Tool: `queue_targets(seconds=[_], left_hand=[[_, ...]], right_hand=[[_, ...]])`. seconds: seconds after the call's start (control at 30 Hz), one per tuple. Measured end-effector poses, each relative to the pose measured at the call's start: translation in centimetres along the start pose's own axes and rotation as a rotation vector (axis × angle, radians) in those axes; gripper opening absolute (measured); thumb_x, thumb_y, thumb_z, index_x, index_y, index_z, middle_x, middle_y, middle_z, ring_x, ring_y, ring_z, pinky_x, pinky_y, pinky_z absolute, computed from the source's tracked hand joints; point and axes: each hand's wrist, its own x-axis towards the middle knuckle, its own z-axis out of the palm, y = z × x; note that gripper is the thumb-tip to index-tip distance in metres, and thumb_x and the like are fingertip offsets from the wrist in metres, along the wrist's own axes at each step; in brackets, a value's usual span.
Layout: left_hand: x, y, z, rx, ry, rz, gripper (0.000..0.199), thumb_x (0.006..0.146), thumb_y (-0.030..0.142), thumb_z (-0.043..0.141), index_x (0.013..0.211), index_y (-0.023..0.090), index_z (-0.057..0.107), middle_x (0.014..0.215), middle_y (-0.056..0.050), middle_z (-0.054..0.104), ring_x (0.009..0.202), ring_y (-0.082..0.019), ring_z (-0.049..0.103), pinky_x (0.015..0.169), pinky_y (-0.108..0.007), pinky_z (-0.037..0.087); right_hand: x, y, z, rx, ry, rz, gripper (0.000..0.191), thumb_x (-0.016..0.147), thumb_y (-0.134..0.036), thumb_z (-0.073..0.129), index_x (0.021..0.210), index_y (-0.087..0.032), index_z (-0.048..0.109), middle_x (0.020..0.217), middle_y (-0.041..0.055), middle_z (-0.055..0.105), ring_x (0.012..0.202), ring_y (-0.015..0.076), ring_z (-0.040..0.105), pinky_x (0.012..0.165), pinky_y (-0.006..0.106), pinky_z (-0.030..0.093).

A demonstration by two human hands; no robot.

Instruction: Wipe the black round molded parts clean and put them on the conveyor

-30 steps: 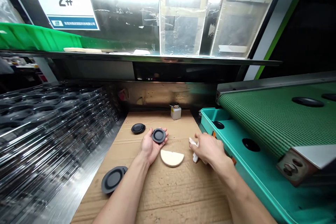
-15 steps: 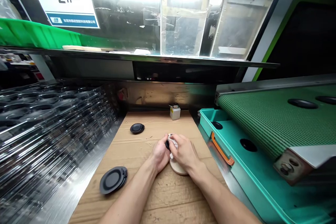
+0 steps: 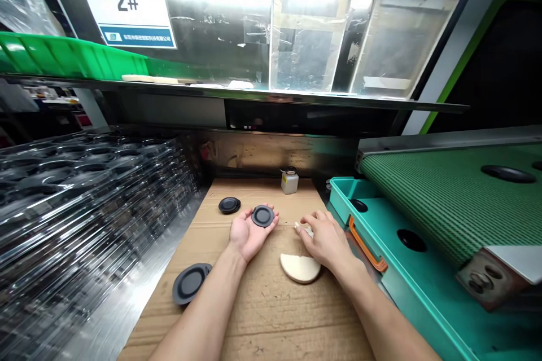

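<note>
Hands have parted since the earlier frame: no longer closed together over the disc, now apart over the cardboard sheet.

Head view, near to far. Left hand: palm up, fingers open, not clenched. Black rubber disc lies flat across the palm and finger bases, cradled rather than gripped. Right hand: fingers curled down over a crumpled white cloth, apparently grasping it; most of the cloth is hidden, so grip pressure cannot be told. Cream half-round sponge lies on the cardboard just beside the right hand. Second black disc sits farther out, beyond the left hand; third black disc lies near left. Small white bottle stands at the far edge. To the right, teal tray with orange handle, under green mesh belt. To the left, stacked clear plastic trays.

Handling, judged: disc looks light and slightly flexible, and its smooth face may be slippery. Best held by the rim, or supported from below on the open palm. Cloth looks soft, easily pinched anywhere.
</note>
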Motion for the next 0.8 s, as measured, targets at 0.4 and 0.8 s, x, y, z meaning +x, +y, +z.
queue_targets(seconds=[0.4,0.8], left_hand=[[-0.4,0.4,0.2,-0.007,-0.031,-0.114,0.043,0.09,0.046,0.046,0.094,0.004,0.056,0.095,-0.019,0.062,0.082,-0.022,0.067,0.058,-0.021,0.059],[-0.6,-2.9,0.2,0.619,0.079,0.035,0.058,0.086,0.062,0.04,0.102,0.01,0.06,0.078,-0.012,0.067,0.057,-0.018,0.064,0.049,-0.028,0.054]], right_hand=[[-0.4,-0.3,0.5,0.265,-0.257,-0.162,0.032,0.088,-0.05,0.049,0.091,-0.024,0.068,0.087,0.0028,0.065,0.083,0.0177,0.057,0.072,0.027,0.04],[0.7,-0.4,2.2,0.343,0.131,-0.159,0.02,0.094,-0.028,0.043,0.085,-0.02,0.059,0.083,0.0032,0.059,0.077,0.0148,0.056,0.07,0.025,0.04]])
